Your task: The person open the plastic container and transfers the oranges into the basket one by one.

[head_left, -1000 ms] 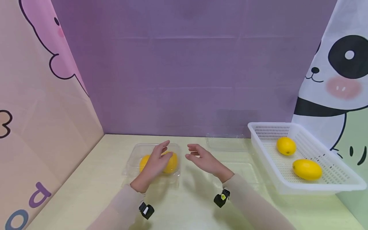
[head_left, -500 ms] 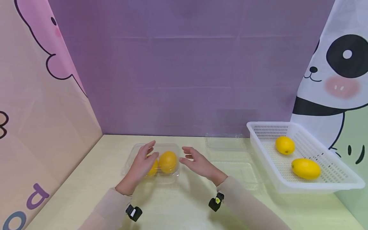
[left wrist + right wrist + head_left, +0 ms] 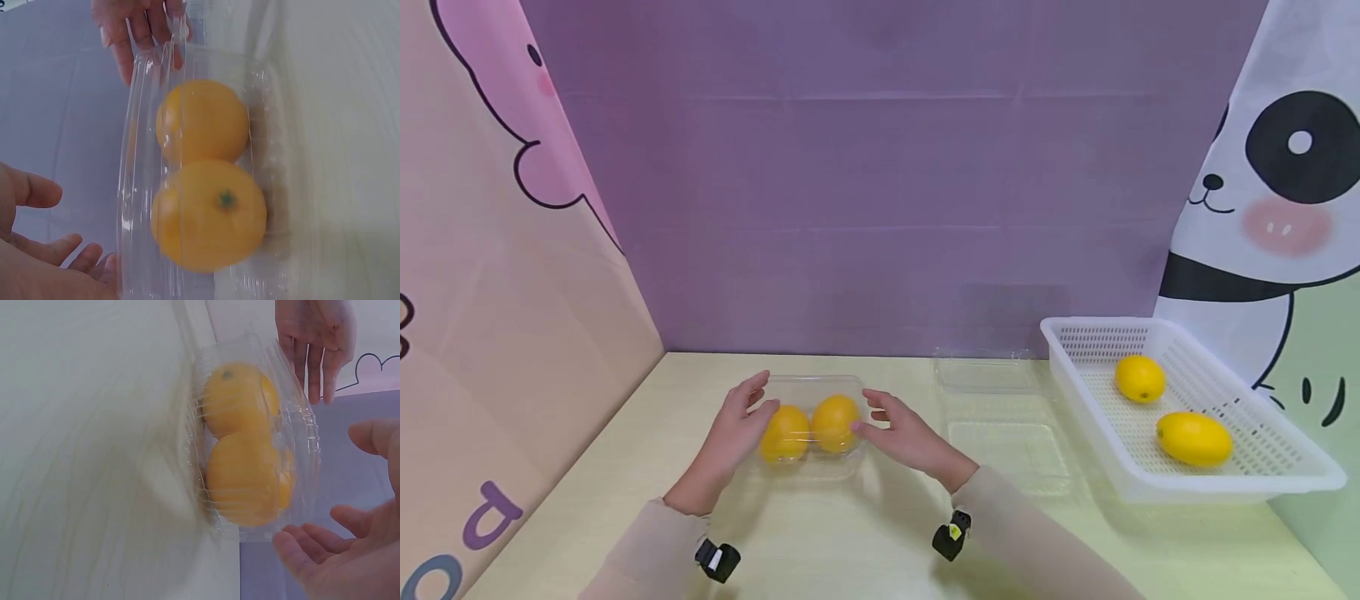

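A transparent plastic clamshell box [image 3: 812, 386] stands on the table left of the middle, its lid over the fruit. Two oranges lie side by side inside: the left orange [image 3: 785, 434] and the right orange [image 3: 837, 423]. My left hand [image 3: 730, 429] is at the box's left side, fingers spread and loosely bent. On the opposite side my right hand [image 3: 913, 435] has its fingertips right at the box's edge. In the left wrist view the left fingers [image 3: 62, 247] lie close beside the box wall. The right wrist view shows the right palm [image 3: 356, 569] turned toward the box.
A second transparent plastic box [image 3: 1007, 446] lies opened out on the table, right of my right hand. At the far right a white perforated basket [image 3: 1090, 417] holds a small lemon [image 3: 1140, 378] and a larger lemon [image 3: 1194, 438]. A purple backdrop [image 3: 850, 208] rises behind the table.
My left hand has moved left, off from over the oranges to the box's left side. My right hand has shifted slightly left to the box's right edge.
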A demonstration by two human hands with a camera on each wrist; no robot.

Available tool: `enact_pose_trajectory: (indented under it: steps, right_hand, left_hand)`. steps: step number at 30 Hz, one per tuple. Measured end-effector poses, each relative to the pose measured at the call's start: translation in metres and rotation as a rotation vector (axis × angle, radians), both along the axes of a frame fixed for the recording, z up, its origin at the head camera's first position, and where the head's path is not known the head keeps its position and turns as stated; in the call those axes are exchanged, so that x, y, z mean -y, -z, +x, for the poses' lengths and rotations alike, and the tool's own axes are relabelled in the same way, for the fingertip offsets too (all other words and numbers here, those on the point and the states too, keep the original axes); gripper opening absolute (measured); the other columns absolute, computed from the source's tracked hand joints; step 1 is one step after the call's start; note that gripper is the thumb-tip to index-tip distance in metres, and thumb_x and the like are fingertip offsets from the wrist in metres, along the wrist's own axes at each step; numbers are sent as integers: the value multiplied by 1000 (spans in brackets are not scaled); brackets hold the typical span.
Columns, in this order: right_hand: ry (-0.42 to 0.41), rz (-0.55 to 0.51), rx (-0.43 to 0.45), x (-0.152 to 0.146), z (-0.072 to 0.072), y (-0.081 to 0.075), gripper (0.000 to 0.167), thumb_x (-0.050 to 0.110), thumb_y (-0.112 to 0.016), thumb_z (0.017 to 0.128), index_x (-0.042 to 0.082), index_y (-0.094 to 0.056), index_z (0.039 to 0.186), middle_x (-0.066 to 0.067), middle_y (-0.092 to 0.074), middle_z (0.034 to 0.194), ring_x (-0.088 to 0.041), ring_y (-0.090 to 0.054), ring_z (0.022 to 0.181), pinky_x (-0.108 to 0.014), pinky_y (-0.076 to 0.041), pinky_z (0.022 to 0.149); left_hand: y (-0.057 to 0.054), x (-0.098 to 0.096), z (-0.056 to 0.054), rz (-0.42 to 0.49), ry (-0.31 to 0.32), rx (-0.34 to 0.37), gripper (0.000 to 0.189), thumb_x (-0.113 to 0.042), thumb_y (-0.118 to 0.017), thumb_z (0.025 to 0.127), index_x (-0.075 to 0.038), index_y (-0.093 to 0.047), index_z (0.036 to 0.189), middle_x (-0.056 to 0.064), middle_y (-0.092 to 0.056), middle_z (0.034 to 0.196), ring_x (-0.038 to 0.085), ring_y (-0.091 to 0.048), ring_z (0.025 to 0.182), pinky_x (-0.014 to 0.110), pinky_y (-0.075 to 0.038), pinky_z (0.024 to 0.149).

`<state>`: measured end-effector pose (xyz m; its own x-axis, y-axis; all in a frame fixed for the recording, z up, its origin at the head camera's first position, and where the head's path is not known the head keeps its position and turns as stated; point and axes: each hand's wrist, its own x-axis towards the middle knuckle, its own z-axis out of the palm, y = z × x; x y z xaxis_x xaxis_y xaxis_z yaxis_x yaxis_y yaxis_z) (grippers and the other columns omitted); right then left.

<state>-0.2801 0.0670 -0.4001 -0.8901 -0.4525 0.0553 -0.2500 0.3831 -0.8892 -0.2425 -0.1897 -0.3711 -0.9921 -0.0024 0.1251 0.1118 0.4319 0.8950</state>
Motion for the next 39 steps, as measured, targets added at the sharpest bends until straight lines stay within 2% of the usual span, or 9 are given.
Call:
enact_pose_trajectory:
  steps: [8,14,22,30,39]
  right_hand:
    - [25,22,-37,8,1,5,70,36,-66,97,6,-37,153,-16,-39,154,-40,-44,135,-52,-45,104]
    - [22,37,-53,11,0,10,70,37,-65,97,9,-35,155,-16,-34,156,-39,-43,136,-54,-44,105]
    - [25,55,-86,13,2,14,71,37,-65,97,7,-35,155,-18,-35,155,-39,-43,135,-56,-43,105]
    - [33,56,-74,15,4,15,73,38,-65,97,5,-34,155,-19,-34,155,-40,-43,136,-55,-43,106]
    - [32,64,-78,14,6,14,73,37,-65,97,6,-34,155,-18,-34,155,-40,-43,136,-55,-42,106]
  left_hand:
    - [3,15,-1,-19,-42,22,61,-17,-46,105,2,-21,157,26,-23,157,41,-24,145,52,-26,117]
    - [8,25,-4,-12,-80,25,60,-14,-44,103,5,-22,156,29,-20,157,42,-23,146,53,-26,117]
    - [14,31,-8,-63,-76,58,63,-14,-44,101,12,-19,153,35,-15,157,49,-17,145,59,-22,116]
    - [21,34,-11,-110,-47,162,69,-20,-43,102,13,-10,154,38,-10,156,53,-14,144,62,-20,115]
    - [20,32,-9,-120,-14,157,71,-20,-42,103,15,-7,153,38,-12,157,51,-15,145,60,-19,116]
